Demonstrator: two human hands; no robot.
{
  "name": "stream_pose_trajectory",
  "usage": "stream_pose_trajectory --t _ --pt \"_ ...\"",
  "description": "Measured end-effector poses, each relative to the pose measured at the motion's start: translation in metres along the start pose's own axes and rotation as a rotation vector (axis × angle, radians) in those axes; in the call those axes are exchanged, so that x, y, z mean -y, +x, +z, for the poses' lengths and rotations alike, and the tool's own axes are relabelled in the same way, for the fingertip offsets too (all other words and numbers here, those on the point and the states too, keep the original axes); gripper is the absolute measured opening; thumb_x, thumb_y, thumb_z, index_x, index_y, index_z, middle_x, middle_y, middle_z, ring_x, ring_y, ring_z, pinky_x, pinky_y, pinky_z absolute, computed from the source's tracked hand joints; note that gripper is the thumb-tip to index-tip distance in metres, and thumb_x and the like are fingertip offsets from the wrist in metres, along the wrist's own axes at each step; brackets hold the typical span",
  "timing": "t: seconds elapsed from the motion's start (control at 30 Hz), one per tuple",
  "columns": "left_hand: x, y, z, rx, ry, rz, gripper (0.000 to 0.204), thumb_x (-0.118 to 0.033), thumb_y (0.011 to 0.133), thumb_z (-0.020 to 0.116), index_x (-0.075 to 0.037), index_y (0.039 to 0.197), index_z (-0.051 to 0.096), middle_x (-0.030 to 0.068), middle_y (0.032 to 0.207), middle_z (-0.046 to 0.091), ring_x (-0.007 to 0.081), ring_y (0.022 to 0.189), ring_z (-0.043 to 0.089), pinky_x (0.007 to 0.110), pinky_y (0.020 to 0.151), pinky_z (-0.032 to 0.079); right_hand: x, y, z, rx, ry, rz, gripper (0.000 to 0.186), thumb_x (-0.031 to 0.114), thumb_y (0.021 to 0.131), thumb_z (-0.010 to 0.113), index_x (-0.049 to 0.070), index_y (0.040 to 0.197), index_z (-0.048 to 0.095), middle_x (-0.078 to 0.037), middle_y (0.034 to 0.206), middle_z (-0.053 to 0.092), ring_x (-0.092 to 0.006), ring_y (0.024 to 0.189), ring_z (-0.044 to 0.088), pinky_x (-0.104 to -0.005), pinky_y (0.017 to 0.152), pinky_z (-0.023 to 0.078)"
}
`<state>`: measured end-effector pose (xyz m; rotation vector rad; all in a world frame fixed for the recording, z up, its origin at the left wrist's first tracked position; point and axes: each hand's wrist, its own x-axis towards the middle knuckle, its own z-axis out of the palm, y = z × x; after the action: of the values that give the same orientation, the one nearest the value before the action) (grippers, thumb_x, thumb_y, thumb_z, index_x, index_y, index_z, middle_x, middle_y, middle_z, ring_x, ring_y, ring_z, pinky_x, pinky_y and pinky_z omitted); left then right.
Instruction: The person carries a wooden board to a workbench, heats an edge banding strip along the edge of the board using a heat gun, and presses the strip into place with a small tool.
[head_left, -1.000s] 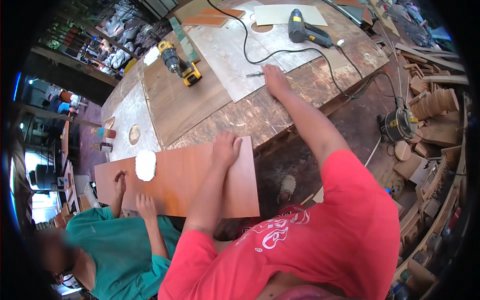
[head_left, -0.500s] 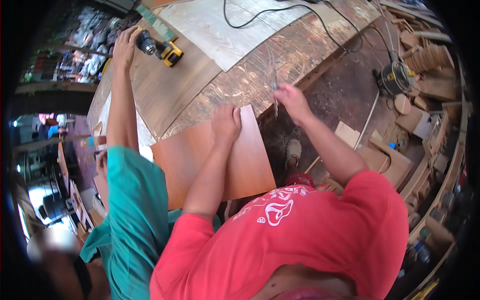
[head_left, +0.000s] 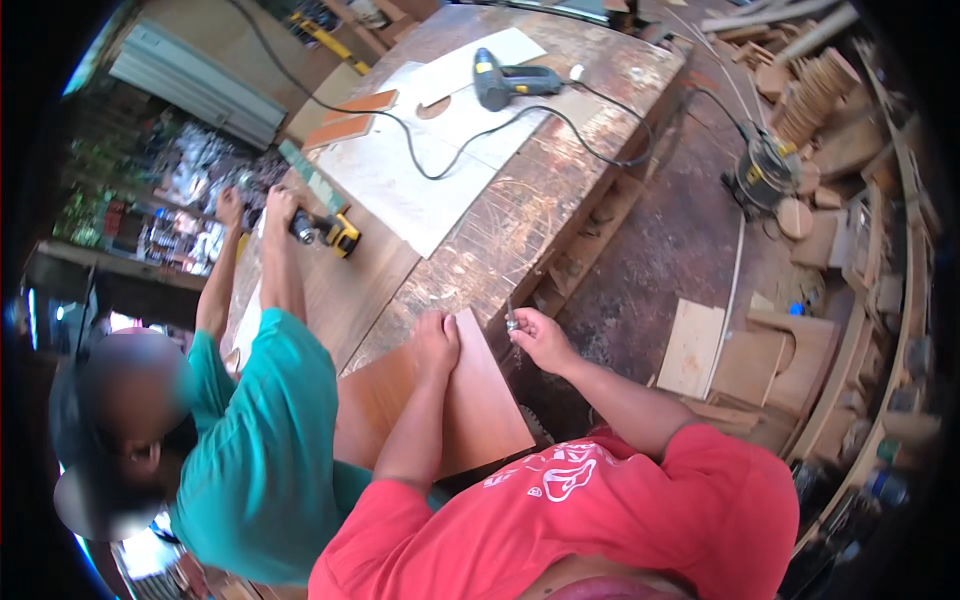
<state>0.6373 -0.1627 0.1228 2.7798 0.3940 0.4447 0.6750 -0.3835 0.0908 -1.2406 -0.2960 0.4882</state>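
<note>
The left hand [head_left: 437, 340] lies flat and open on the brown board [head_left: 440, 405] at the desk [head_left: 520, 215] edge; just right of the board, the right hand [head_left: 540, 338] pinches a small metal piece [head_left: 512, 321].

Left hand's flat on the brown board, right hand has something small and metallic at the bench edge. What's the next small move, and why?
Probably bring the right hand with its small metal piece over to the brown board. The left hand already presses that board flat, and the piece hangs just off its right edge, not yet touching it.
</note>
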Motion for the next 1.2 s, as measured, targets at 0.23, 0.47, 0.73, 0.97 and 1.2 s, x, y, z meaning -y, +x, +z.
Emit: stream_pose_trajectory --t 0.23,0.47,0.73,0.97,1.2 --pt "0.008 0.001 -0.005 0.051 -0.047 -0.059 0.019 -0.024 0.088 0.056 -0.006 0.091 0.062 0.0160 0.097 0.061 0.0350 0.098 0.055 0.047 0.088 0.041 0.007 0.028 -0.008 0.137 -0.124 0.010 0.025 0.000 0.088 0.060 0.000 0.112 0.055 -0.003 0.091 0.062 -0.0071 0.078 0.058 -0.0228 0.071 0.048" --pt "-0.006 -0.004 -0.009 -0.027 -0.026 -0.039 0.017 -0.021 0.087 0.058 -0.004 0.086 0.060 0.0159 0.090 0.059 0.0356 0.091 0.055 0.046 0.082 0.043 -0.001 0.016 0.008 0.084 -0.168 0.002 0.026 -0.002 0.085 0.062 -0.001 0.110 0.059 -0.005 0.092 0.064 -0.0108 0.084 0.062 -0.0264 0.075 0.052" --pt "-0.012 -0.002 -0.014 0.066 -0.044 -0.038 0.016 -0.021 0.087 0.057 -0.005 0.087 0.060 0.0171 0.091 0.060 0.0379 0.090 0.056 0.049 0.079 0.043 0.007 0.025 0.022 0.114 -0.238 -0.107 0.028 -0.001 0.082 0.066 -0.005 0.110 0.062 -0.010 0.097 0.068 -0.0128 0.091 0.065 -0.0269 0.079 0.053" --pt "-0.007 0.003 -0.006 0.034 -0.008 -0.023 0.016 -0.021 0.089 0.056 -0.006 0.089 0.060 0.0153 0.091 0.058 0.0349 0.091 0.055 0.046 0.081 0.042 -0.017 0.025 0.025 0.001 -0.156 -0.110 0.017 0.000 0.081 0.068 -0.002 0.098 0.067 -0.009 0.090 0.068 -0.0151 0.084 0.066 -0.0272 0.074 0.052" --pt "-0.010 0.001 -0.005 0.049 -0.009 -0.043 0.016 -0.022 0.089 0.057 -0.007 0.091 0.061 0.0147 0.093 0.059 0.0342 0.093 0.055 0.045 0.084 0.042 -0.011 0.016 0.024 -0.018 -0.214 -0.187 0.018 -0.002 0.081 0.067 0.000 0.098 0.068 -0.010 0.093 0.067 -0.0163 0.083 0.065 -0.0268 0.072 0.051"
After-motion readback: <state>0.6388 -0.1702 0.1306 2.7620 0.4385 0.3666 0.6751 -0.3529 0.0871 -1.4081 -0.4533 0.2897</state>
